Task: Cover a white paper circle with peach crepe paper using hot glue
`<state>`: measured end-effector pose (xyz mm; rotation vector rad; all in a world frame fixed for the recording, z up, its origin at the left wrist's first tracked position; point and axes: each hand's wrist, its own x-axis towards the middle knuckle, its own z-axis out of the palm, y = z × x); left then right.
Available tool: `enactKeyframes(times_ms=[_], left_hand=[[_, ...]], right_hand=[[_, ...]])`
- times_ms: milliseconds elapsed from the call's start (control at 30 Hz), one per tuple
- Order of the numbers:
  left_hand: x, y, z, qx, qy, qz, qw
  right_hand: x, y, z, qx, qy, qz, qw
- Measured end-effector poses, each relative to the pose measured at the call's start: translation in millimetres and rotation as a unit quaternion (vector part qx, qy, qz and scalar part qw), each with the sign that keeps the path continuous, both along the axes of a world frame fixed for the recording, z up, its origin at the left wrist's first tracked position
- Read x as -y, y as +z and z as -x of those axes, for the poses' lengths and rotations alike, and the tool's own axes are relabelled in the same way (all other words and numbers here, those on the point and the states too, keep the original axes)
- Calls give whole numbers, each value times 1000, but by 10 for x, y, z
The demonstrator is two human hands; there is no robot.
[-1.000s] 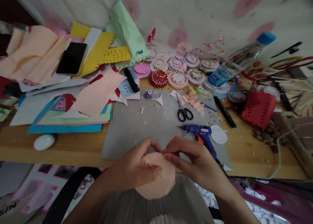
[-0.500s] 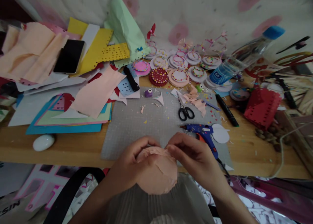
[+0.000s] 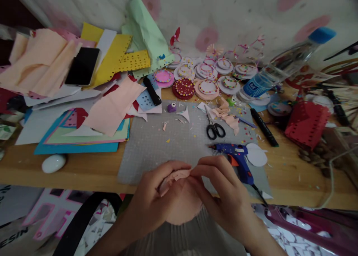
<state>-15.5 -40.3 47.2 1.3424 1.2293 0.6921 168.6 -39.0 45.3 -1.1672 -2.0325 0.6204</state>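
A round piece of peach crepe paper (image 3: 179, 204) hangs over the near edge of the wooden table (image 3: 84, 170), in front of the grey cutting mat (image 3: 167, 144). My left hand (image 3: 151, 200) grips its left side, fingers curled round the crinkled top edge. My right hand (image 3: 223, 192) pinches the same top edge from the right, thumb and fingers pressed together. The fingertips of both hands meet at the paper's upper rim. A blue glue gun (image 3: 235, 157) lies just beyond my right hand.
Black scissors (image 3: 214, 127) and paper scraps lie on the mat. Several decorated paper discs (image 3: 207, 86) sit at the back. Coloured sheets (image 3: 81, 133), a phone (image 3: 82, 66) and a white egg-shaped object (image 3: 53, 163) lie left. A water bottle (image 3: 282, 68), black marker (image 3: 264, 127) and red punched paper (image 3: 307, 123) lie right.
Both hands have closed further over the peach paper and shifted slightly lower and right; less of the disc shows now. The things on the table have not moved.
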Motion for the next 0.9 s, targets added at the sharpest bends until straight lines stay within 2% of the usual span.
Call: enactKeyframes(times_ms=[133, 267, 467, 567, 667, 767, 900], left_hand=[[-4, -17, -1, 24, -5, 25, 999], [-21, -19, -24, 51, 31, 88, 994], [-42, -38, -21, 113, 56, 182, 975], [-49, -57, 7, 108, 39, 177, 977], [-38, -61, 32, 68, -9, 126, 990], [-13, -51, 36, 49, -27, 88, 995], [14, -22, 27, 37, -43, 59, 997]], right_hand=[[-21, 31, 17, -80, -20, 122, 989], [-44, 36, 14, -122, -24, 248, 961], [-65, 10, 31, -145, -20, 308, 940], [-58, -33, 27, -156, -26, 331, 930], [-47, -81, 20, -145, -33, 271, 951], [-50, -106, 22, -86, -18, 124, 988], [-61, -93, 43, -24, -19, -41, 999]])
